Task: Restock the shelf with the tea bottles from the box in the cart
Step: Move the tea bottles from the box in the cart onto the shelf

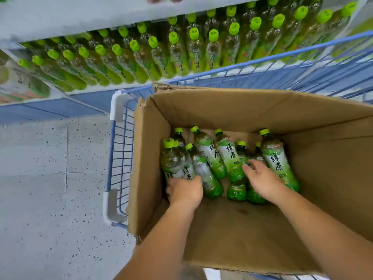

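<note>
Gripping the leftmost of the tea bottles [174, 163] low on its body with the left hand [185, 191]; touching a middle one with the right hand [262, 181], fingers spread, nothing held. Jumbled in the box [201, 110] in the cart [121, 142], centre frame. Probably full, heavy, slick: best grasped round the waist.

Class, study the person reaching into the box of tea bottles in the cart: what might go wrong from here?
The left hand grips the leftmost bottle near its base while other bottles lean on it; pulling it out may send them rolling. The shelf bottles already stand packed to the front edge, so squeezing more in might knock one off.
</note>
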A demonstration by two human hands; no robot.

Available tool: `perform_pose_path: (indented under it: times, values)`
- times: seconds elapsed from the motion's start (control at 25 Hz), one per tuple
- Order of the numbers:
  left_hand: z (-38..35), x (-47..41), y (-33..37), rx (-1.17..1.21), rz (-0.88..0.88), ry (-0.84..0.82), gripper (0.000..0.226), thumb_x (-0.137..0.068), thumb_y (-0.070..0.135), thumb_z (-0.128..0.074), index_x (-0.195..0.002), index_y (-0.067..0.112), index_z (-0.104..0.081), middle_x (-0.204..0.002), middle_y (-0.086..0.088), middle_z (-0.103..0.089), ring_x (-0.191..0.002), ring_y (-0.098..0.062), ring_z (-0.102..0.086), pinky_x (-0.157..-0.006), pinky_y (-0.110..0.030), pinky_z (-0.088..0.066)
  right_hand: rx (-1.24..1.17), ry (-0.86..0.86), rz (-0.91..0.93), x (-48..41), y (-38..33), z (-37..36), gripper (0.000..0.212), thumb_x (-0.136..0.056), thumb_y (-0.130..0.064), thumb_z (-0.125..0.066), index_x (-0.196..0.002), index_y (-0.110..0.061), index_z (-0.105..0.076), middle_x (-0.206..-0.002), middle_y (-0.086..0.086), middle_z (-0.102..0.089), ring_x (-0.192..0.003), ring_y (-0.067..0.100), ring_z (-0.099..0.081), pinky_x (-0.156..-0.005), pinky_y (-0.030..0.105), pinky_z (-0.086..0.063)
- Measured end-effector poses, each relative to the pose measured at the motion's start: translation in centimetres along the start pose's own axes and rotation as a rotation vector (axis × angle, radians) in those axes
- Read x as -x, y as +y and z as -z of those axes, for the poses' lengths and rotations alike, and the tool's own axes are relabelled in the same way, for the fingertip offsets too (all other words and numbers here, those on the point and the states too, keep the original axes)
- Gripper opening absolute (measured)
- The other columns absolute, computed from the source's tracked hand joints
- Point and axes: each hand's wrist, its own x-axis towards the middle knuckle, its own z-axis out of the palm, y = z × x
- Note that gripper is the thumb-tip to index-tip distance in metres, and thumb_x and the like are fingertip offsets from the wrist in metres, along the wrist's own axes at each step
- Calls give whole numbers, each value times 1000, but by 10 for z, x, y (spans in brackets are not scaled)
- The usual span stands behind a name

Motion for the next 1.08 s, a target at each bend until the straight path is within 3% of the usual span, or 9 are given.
perform_pose_path:
  times: [0.12,0.28,0.36,0.52,0.6,0.72,0.84,1.0,1.08]
  values:
    - [-15,-28,0,140,34,154,88,-86,35,-73,-149,2,-21,-153,-18,-29,-138,-39,-38,-112,-44,-36,40,-1,18,-30,1,-9,57,-103,-49,-40,-152,-19,-37,-152,9,-47,-136,32,-46,-108,38,-37]
    - [-27,-46,-11,61,-29,318,68,-88,30,-76,-132,5,-30,-138,-19,-50,-126,-40,-52,-97,-45,-47,76,-39,18,-56,0,-17,60,-97,-51,-54,-146,-18,-43,-139,8,-58,-124,30,-56,-94,36,-44]
    - [-28,-52,-17,-49,-102,359,69,-84,33,-80,-130,5,-38,-137,-17,-52,-129,-38,-50,-103,-46,-45,95,-39,-9,-64,1,-18,62,-93,-50,-63,-142,-15,-47,-134,8,-61,-119,30,-58,-94,37,-47]
    - [-43,-53,-21,-295,-316,218,57,-71,47,-84,-115,15,-65,-117,-7,-55,-107,-31,-60,-91,-41,-53,50,-111,-126,-75,2,-12,62,-79,-50,-78,-120,-6,-64,-114,11,-67,-102,28,-63,-92,38,-51]
    - [-54,-51,-20,-228,-344,125,53,-67,44,-85,-106,14,-66,-110,-5,-58,-96,-27,-64,-80,-39,-57,-55,-178,-163,-77,2,-11,57,-69,-46,-83,-111,-11,-68,-108,10,-71,-95,25,-67,-85,37,-55]
    - [-61,-49,-15,-157,-324,35,54,-67,38,-84,-107,13,-58,-103,-4,-61,-90,-24,-63,-69,-32,-51,-269,-307,-201,-72,-3,-17,35,-78,-25,-78,-109,-13,-67,-103,8,-74,-92,22,-70,-71,29,-54]
    - [-58,-51,-11,-103,-281,-17,62,-62,42,-82,-110,13,-54,-102,-3,-64,-92,-24,-65,-73,-31,-51,-481,-428,-282,-61,2,-26,25,-87,-13,-67,-112,-9,-67,-102,13,-75,-92,27,-72,-70,31,-55]
    - [-48,-51,-2,1,-201,-162,83,-41,53,-76,-115,18,-59,-101,-2,-72,-90,-25,-71,-81,-44,-62,-671,-491,-336,-46,17,-26,17,-88,-2,-59,-103,-4,-66,-93,19,-72,-83,31,-69,-81,40,-57]
    - [-39,-49,0,19,-204,-242,68,-44,49,-76,-106,22,-69,-96,-1,-75,-88,-25,-72,-82,-45,-62,-657,-506,-334,-33,20,-26,21,-87,1,-58,-106,-1,-66,-95,21,-71,-82,32,-69,-79,39,-58]
